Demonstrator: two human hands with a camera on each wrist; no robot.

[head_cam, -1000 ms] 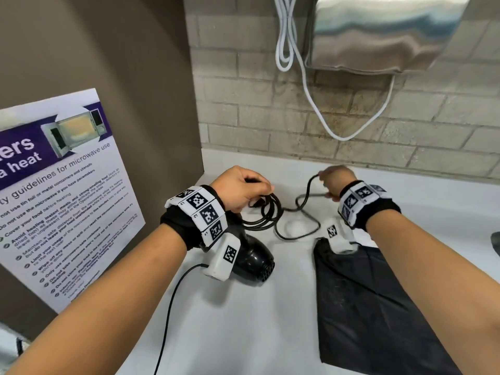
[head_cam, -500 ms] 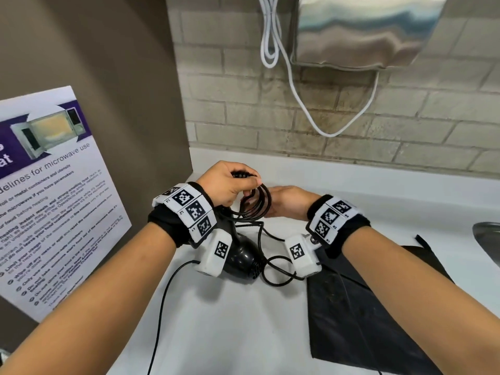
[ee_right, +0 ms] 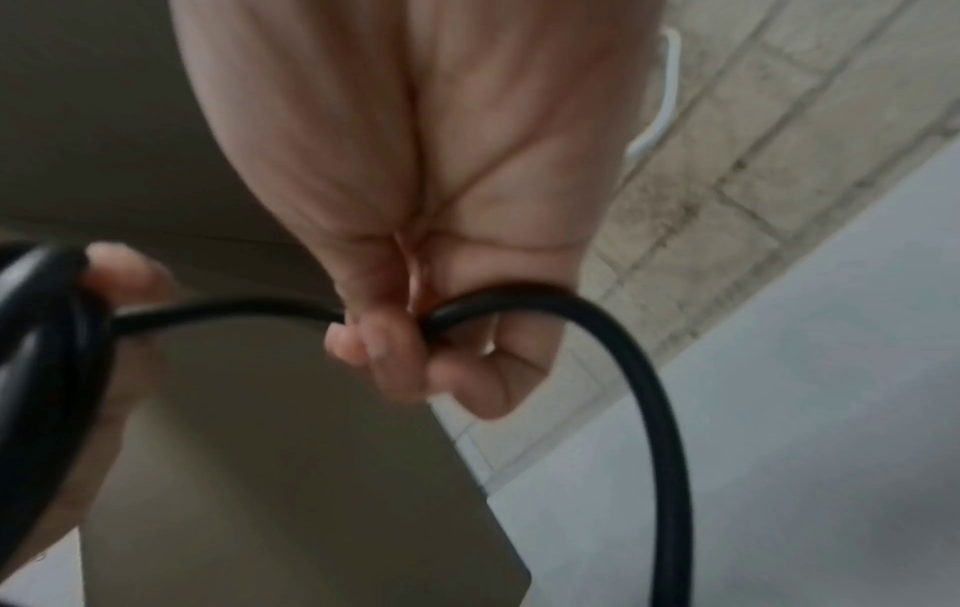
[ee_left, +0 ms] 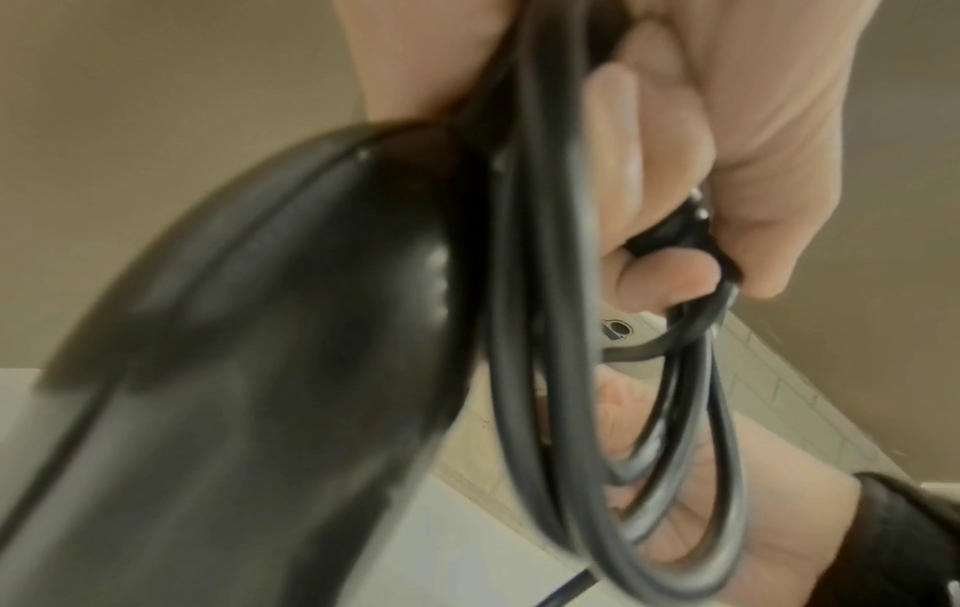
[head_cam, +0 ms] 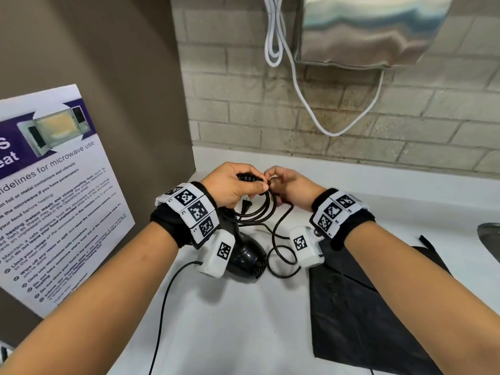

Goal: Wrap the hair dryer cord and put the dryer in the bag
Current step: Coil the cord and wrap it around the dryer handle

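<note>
Over the white counter (head_cam: 243,320), our left hand (head_cam: 232,186) gripped the glossy black hair dryer (head_cam: 247,257) and its coiled black cord (head_cam: 259,212); our right hand (head_cam: 292,188) pinched a loose strand beside the flat black bag (head_cam: 365,307).

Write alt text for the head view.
Left hand grips coiled loops of black cord while the right hand pinches the next stretch beside it. The black hair dryer sits on a white counter, left of a flat black bag.

Both bare forearms are wearing black wristbands (head_cam: 173,231) topped with white blocks bearing black square codes (head_cam: 196,211), each carrying a white camera pod (head_cam: 307,246).
</note>
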